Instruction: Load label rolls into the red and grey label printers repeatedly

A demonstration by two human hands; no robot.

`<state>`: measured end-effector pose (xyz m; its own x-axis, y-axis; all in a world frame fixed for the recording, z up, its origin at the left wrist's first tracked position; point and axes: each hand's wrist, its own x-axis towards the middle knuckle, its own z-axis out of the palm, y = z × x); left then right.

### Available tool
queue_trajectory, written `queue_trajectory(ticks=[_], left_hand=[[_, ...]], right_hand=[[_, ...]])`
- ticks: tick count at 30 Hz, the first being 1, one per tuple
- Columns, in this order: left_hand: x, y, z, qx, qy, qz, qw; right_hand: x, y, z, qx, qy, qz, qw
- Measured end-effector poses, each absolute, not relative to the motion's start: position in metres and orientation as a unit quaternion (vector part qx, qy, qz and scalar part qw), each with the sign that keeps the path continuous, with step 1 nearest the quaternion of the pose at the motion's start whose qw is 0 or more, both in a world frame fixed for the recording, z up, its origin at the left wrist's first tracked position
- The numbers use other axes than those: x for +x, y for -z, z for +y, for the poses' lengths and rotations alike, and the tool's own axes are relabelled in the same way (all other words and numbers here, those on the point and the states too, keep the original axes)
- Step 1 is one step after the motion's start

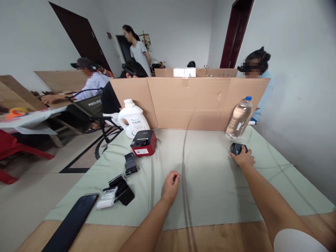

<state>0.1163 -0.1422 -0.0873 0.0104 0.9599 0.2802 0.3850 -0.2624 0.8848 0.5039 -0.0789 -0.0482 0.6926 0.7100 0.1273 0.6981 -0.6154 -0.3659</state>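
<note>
And here is the right hand (244,157), stretched out to the far right of the desk (223,232), its fingers on the small black device (235,149)! The thumb sits at the device's left side, the forefinger lies over its near edge and the other fingers spread to the right; whether they truly grip it cannot be told from here. The device rests on the pale green cloth (210,175), just in front of a clear plastic bottle (239,120) with a blue cap, tilted against the cardboard panel (189,105).

Over to the left hand (170,185), near the middle of the cloth: fingers curled closed into a loose fist, thumb side up.

Along the left side, a busy line-up! A white handled jug (135,122) stands at the back, a red-and-black boxy machine (144,143) right in front of it. Nearer come a dark grey item (130,162), a black item (125,191) with a white gadget (107,197) against it, and a long dark slab (72,222) at the near left corner.

Beyond the panel, a person in a pale shirt (139,52) stands, head turned aside.
</note>
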Motion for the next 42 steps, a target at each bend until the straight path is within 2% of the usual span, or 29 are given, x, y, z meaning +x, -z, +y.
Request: queue_trajectory(ticks=[4,8,12,20,24,28,32,42], left_hand=[[0.117,0.089,-0.142,0.662,-0.457,0.515,0.296],[0.118,0.092,-0.146,0.676,-0.468,0.488,0.293],[0.116,0.093,-0.154,0.665,-0.459,0.438,0.393],[0.104,0.077,-0.16,0.577,-0.496,0.311,0.569],[0.1,0.066,-0.158,0.494,-0.479,0.34,0.641],[0.105,0.062,-0.16,0.409,-0.476,0.309,0.715],[0.113,0.064,-0.164,0.411,-0.472,0.305,0.717],[0.114,0.069,-0.159,0.466,-0.436,0.324,0.699]], right_hand=[[0.494,0.059,-0.085,-0.9,-0.021,-0.366,0.237],[0.448,0.066,-0.11,-0.803,0.013,-0.479,0.353],[0.371,0.063,-0.152,-0.662,-0.012,-0.612,0.434],[0.239,0.076,-0.224,-0.583,-0.079,-0.679,0.44],[0.238,0.086,-0.236,-0.546,-0.18,-0.681,0.454],[0.259,0.078,-0.218,-0.545,-0.286,-0.575,0.539],[0.267,0.077,-0.2,-0.517,-0.396,-0.57,0.501],[0.267,0.09,-0.204,-0.516,-0.405,-0.569,0.496]])
